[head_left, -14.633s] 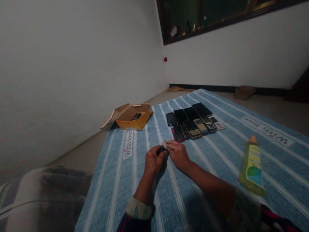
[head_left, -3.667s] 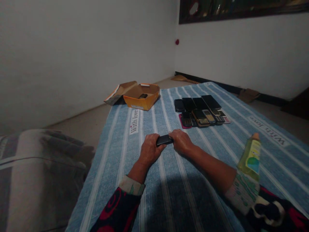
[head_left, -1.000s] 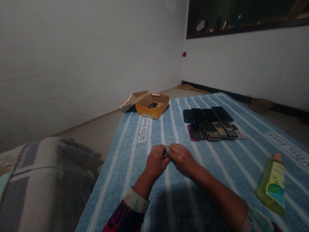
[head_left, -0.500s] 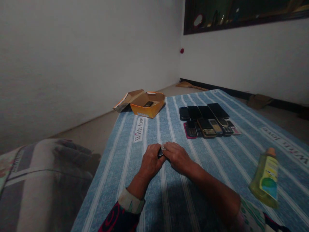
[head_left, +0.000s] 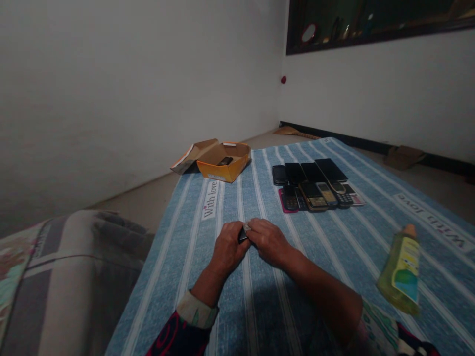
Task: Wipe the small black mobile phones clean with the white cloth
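My left hand (head_left: pixel 228 248) is closed around a small dark phone (head_left: pixel 243 235) that rests low over the blue striped cloth (head_left: pixel 315 257). Only a sliver of the phone shows between the hands. My right hand (head_left: pixel 267 241) is closed too, pinching a small pale wad, perhaps cloth or tissue (head_left: pixel 247 227), against the phone's top. Both hands meet at the middle of the cloth.
Several phones (head_left: pixel 313 184) lie in two rows farther back on the cloth. An open orange cardboard box (head_left: pixel 223 165) with a dark phone inside sits at the cloth's far left corner. A yellow-green bottle (head_left: pixel 400 270) lies at the right. A grey striped bundle (head_left: pixel 63 277) is at left.
The hands stay together on the phone, the right hand's pale wad shifting slightly over it. The view has drifted a little; nothing else on the cloth moved.
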Tool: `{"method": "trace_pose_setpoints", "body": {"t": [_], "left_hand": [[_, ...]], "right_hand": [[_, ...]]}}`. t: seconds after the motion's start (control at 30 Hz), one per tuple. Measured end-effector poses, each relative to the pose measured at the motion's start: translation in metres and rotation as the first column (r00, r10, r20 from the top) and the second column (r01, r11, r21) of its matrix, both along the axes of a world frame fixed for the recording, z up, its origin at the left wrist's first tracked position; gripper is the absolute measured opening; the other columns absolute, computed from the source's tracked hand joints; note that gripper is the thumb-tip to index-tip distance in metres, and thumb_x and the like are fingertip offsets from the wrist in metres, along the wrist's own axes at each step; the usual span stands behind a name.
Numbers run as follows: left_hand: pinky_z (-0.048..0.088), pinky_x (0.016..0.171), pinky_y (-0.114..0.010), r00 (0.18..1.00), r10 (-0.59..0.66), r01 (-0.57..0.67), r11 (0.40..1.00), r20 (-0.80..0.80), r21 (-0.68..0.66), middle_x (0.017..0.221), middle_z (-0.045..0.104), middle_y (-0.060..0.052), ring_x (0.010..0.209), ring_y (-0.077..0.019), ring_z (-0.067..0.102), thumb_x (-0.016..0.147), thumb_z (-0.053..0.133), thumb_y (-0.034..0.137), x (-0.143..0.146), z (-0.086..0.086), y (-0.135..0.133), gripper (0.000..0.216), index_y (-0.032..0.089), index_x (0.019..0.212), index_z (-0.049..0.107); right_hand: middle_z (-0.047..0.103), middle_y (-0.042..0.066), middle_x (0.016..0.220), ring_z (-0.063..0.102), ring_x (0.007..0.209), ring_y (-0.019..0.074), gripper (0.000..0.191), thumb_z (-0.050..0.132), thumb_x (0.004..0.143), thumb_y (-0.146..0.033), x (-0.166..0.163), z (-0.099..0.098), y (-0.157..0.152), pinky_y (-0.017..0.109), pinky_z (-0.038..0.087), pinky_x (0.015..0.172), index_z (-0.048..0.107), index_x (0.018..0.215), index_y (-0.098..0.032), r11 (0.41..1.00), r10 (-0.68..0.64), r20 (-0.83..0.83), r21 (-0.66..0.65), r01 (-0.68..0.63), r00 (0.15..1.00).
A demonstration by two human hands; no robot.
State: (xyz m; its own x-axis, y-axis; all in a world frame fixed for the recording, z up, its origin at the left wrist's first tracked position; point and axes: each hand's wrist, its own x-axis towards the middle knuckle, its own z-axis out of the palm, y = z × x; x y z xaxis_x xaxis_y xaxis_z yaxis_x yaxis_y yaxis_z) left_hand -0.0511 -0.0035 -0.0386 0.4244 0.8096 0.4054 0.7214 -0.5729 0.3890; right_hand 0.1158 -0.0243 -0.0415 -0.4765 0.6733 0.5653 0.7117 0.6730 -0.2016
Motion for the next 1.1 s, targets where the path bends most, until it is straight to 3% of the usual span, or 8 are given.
{"method": "trace_pose_setpoints", "body": {"t": [0.3,0.57,0.67,0.87,1.03,1.1], "left_hand": [[0.05,0.081,-0.04,1.0,-0.003,0.003,1.0,-0.011,-0.024,0.09,0.067,-0.007,0.087,-0.0248,0.059,0.083,0.062,0.037,-0.001,-0.001,0.003,0.021,0.019,0.094,0.06],[0.052,0.081,-0.041,1.0,0.024,-0.024,0.999,-0.007,-0.025,0.093,0.068,-0.007,0.092,-0.026,0.061,0.076,0.069,0.031,-0.003,0.0,0.001,0.024,0.02,0.097,0.062],[0.052,0.081,-0.041,0.999,0.034,-0.034,0.999,-0.002,-0.016,0.093,0.068,-0.008,0.091,-0.0265,0.061,0.076,0.069,0.03,-0.003,-0.002,0.001,0.024,0.019,0.096,0.062],[0.052,0.081,-0.041,1.0,0.005,-0.005,1.0,-0.006,0.007,0.089,0.067,-0.008,0.087,-0.0254,0.061,0.082,0.062,0.033,-0.004,-0.006,0.003,0.018,0.019,0.092,0.061],[0.052,0.082,-0.041,0.999,0.039,-0.039,0.999,-0.014,0.008,0.096,0.067,-0.009,0.092,-0.0265,0.061,0.077,0.068,0.032,-0.004,-0.006,0.002,0.026,0.018,0.098,0.061],[0.052,0.083,-0.041,0.999,0.049,-0.049,0.999,-0.019,0.005,0.097,0.067,-0.009,0.093,-0.0264,0.061,0.077,0.069,0.03,-0.003,-0.007,0.002,0.028,0.018,0.1,0.061]], "right_hand": [[0.065,0.01,0.097,0.057,0.097,0.0231,0.019,0.049,0.094,-0.009,0.004,-0.003,0.004,0.036,0.048,0.086,0.066,0.093,-0.017,0.997,-0.012,-0.019,-0.074,0.01,1.0],[0.067,0.011,0.105,0.06,0.103,0.0222,0.031,0.05,0.087,0.002,0.02,-0.009,0.009,0.035,0.051,0.089,0.067,0.102,-0.018,0.976,-0.162,-0.08,-0.159,0.148,0.983],[0.067,0.012,0.104,0.06,0.102,0.0233,0.027,0.05,0.089,0.0,0.012,-0.01,0.002,0.036,0.052,0.089,0.067,0.102,-0.016,0.984,-0.15,-0.1,-0.115,0.139,0.984],[0.067,0.01,0.094,0.06,0.096,0.0231,0.015,0.052,0.094,-0.01,-0.01,-0.014,-0.003,0.036,0.052,0.09,0.067,0.094,-0.016,0.999,0.004,-0.063,0.04,-0.002,0.998],[0.069,0.013,0.103,0.063,0.101,0.024,0.029,0.048,0.088,0.002,0.012,-0.019,0.005,0.038,0.055,0.088,0.068,0.101,-0.015,0.975,-0.213,-0.124,-0.081,0.204,0.969],[0.069,0.015,0.108,0.063,0.104,0.0243,0.035,0.047,0.086,0.004,0.015,-0.021,0.004,0.039,0.056,0.089,0.068,0.107,-0.014,0.974,-0.223,-0.153,-0.079,0.213,0.963]]}}
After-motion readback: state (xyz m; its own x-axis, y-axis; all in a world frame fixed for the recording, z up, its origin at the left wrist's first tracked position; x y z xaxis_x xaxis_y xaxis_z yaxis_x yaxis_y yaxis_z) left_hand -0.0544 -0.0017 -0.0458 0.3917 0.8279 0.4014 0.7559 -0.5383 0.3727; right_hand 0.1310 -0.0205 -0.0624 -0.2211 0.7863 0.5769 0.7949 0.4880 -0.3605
